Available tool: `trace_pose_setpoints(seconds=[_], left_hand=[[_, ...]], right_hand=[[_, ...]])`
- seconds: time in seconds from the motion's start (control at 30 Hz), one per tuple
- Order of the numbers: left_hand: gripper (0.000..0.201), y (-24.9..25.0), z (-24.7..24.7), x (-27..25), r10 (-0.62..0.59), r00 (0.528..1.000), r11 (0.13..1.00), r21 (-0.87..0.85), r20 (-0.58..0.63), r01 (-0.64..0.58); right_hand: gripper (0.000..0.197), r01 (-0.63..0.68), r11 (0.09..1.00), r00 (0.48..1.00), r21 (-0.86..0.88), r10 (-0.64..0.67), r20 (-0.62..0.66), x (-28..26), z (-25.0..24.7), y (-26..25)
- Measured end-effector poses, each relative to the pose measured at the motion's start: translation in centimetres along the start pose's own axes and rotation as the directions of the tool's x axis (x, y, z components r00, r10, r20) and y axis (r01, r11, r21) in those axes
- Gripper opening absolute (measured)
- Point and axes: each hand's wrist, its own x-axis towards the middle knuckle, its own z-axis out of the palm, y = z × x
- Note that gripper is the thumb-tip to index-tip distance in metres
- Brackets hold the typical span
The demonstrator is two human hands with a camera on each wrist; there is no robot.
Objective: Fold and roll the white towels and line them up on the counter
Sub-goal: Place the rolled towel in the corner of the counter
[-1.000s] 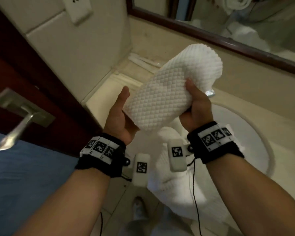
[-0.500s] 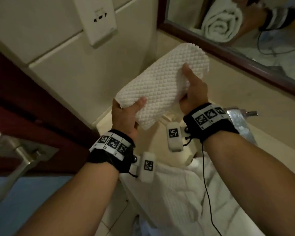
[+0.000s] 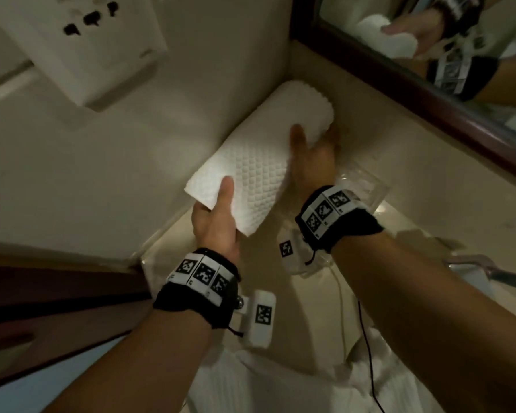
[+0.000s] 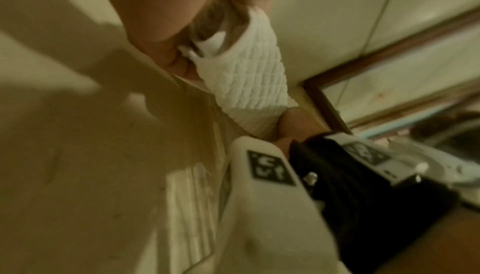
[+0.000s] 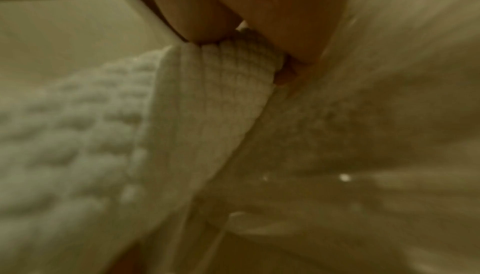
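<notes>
Beige stone counter [image 3: 379, 180] runs into the wall corner under a dark wood-framed mirror [image 3: 405, 81]. Rolled white waffle-textured towel [image 3: 251, 174] lies along the wall at that corner, whether resting on the counter is unclear. Left hand [image 3: 215, 222] grips its near end, thumb on top; right hand [image 3: 313, 156] grips the far end.

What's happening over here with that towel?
A person is holding a rolled white towel by both ends, the left hand gripping the near end and the right hand the far end. They hold it low over the counter, in the corner beside the wall and below the mirror. Whether it already rests on the counter cannot be told. More white cloth lies nearer the person.
</notes>
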Motion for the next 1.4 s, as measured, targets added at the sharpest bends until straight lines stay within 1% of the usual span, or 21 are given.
trace_pose_setpoints(seconds=[0.13,0.2,0.23,0.33,0.37,0.43,0.53,0.63,0.73,0.8,0.87,0.93,0.97,1.0,1.07,1.1,1.13,1.2,1.3,1.33,1.4], left_hand=[[0.054,-0.5,-0.1,0.7,0.030,0.999,0.998,0.056,0.022,-0.031],[0.069,-0.4,0.0,0.7,0.025,0.999,0.995,0.092,0.030,-0.028],[0.071,-0.4,-0.1,0.8,0.018,0.999,0.994,0.103,0.036,-0.021],[0.052,0.0,-0.5,0.8,-0.040,0.997,0.997,0.074,0.063,0.036],[0.050,0.3,-0.7,0.8,-0.061,0.995,0.997,0.056,0.082,0.056],[0.052,0.9,-1.1,1.1,-0.098,0.986,0.995,0.030,0.133,0.095],[0.054,1.8,-1.6,1.6,-0.145,0.971,0.989,0.050,0.187,0.138],[0.060,2.2,-2.0,2.1,-0.131,0.973,0.990,0.083,0.189,0.117],[0.054,2.2,-2.0,2.1,-0.125,0.979,0.988,0.107,0.162,0.108],[0.053,2.1,-1.9,1.7,-0.129,0.978,0.989,0.093,0.162,0.115],[0.050,2.1,-2.0,1.1,-0.131,0.980,0.990,0.081,0.152,0.120],[0.047,2.0,-2.3,0.5,-0.119,0.982,0.990,0.093,0.150,0.106],[0.046,1.9,-2.5,0.1,-0.111,0.981,0.991,0.094,0.158,0.097],[0.043,1.8,-2.7,-0.3,-0.103,0.982,0.992,0.089,0.160,0.089],[0.035,1.4,-3.2,-1.3,-0.104,0.983,0.991,0.101,0.150,0.089],[0.032,1.2,-3.3,-1.8,-0.111,0.983,0.989,0.113,0.146,0.095],[0.033,1.1,-3.5,-2.5,-0.117,0.983,0.988,0.120,0.140,0.101],[0.033,0.7,-4.0,-3.9,-0.131,0.982,0.982,0.155,0.137,0.109],[0.042,0.2,-5.1,-6.3,-0.164,0.964,0.974,0.190,0.208,0.124],[0.041,0.1,-5.4,-7.3,-0.183,0.954,0.971,0.195,0.235,0.138],[0.032,-0.1,-6.1,-9.3,-0.228,0.928,0.963,0.211,0.294,0.170]], right_hand=[[0.071,-0.023,0.994,1.000,-0.108,0.021,-0.018,0.7,0.4,1.1],[0.069,-0.032,0.994,0.999,-0.106,0.030,-0.024,0.6,0.5,0.7],[0.068,-0.041,0.995,0.999,-0.087,0.039,-0.025,0.5,0.6,0.5],[0.071,-0.072,0.995,0.997,0.067,0.073,-0.020,0.1,1.2,0.1],[0.073,-0.097,0.989,0.995,0.109,0.098,-0.004,-0.1,1.5,-0.1],[0.073,-0.136,0.983,0.991,0.125,0.135,0.014,-0.3,2.0,-0.6],[0.073,-0.117,0.987,0.993,0.108,0.114,0.035,-0.6,2.6,-1.7],[0.074,-0.102,0.991,0.994,0.089,0.097,0.053,-0.2,3.3,-1.8],[0.077,-0.090,0.986,0.995,0.139,0.082,0.063,0.6,3.4,-1.3],[0.084,-0.101,0.981,0.989,0.168,0.081,0.121,0.7,3.0,-1.2],[0.098,-0.117,0.978,0.981,0.175,0.086,0.175,0.0,2.2,-1.6],[0.114,-0.149,0.971,0.971,0.184,0.108,0.214,1.1,0.7,-0.1],[0.116,-0.177,0.961,0.963,0.211,0.124,0.240,1.2,-0.3,0.5],[0.104,-0.195,0.948,0.957,0.250,0.128,0.261,0.3,-1.4,0.1],[0.053,-0.192,0.937,0.954,0.292,0.108,0.280,-2.3,-3.6,-1.1],[0.037,-0.192,0.932,0.954,0.308,0.103,0.283,-3.3,-4.6,-1.1],[0.032,-0.200,0.929,0.955,0.311,0.114,0.274,-4.3,-5.7,-0.9],[0.034,-0.203,0.924,0.966,0.323,0.136,0.220,-6.5,-8.1,-0.9],[0.029,-0.174,0.903,0.981,0.394,0.123,0.151,-10.3,-11.9,-1.9],[0.029,-0.156,0.899,0.985,0.409,0.111,0.132,-11.8,-13.4,-2.1],[0.030,-0.102,0.904,0.993,0.415,0.068,0.096,-14.9,-16.2,-2.2]])
